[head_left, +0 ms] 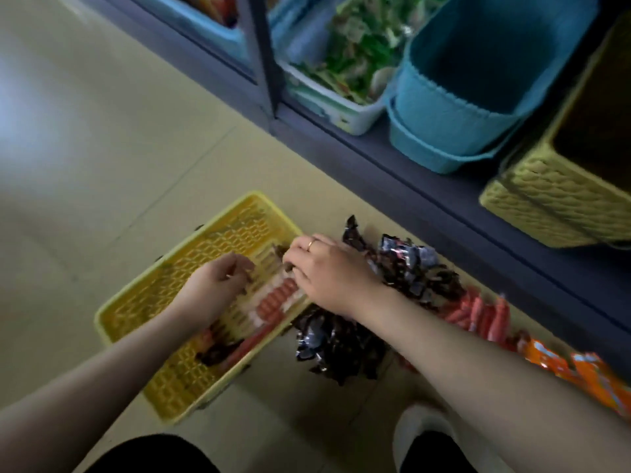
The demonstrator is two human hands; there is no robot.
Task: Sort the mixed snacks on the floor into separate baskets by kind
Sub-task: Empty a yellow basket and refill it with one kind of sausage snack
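Observation:
A flat yellow basket (177,278) lies on the floor with red sausage sticks (273,298) and a dark packet in it. My left hand (215,285) hovers over the basket, fingers curled; whether it holds anything I cannot tell. At the basket's right rim, my right hand (327,268), with a ring on one finger, pinches a small dark snack packet. Right of the basket lies a heap of dark wrappers (403,268), then loose red sausage sticks (478,312) and orange packets (580,370).
A dark shelf (426,186) runs diagonally behind the pile. On it stand a white basket of green packets (355,56), stacked empty blue baskets (461,107) and a yellow-green woven basket (553,199). My knee and a white shoe (420,431) sit at the bottom edge.

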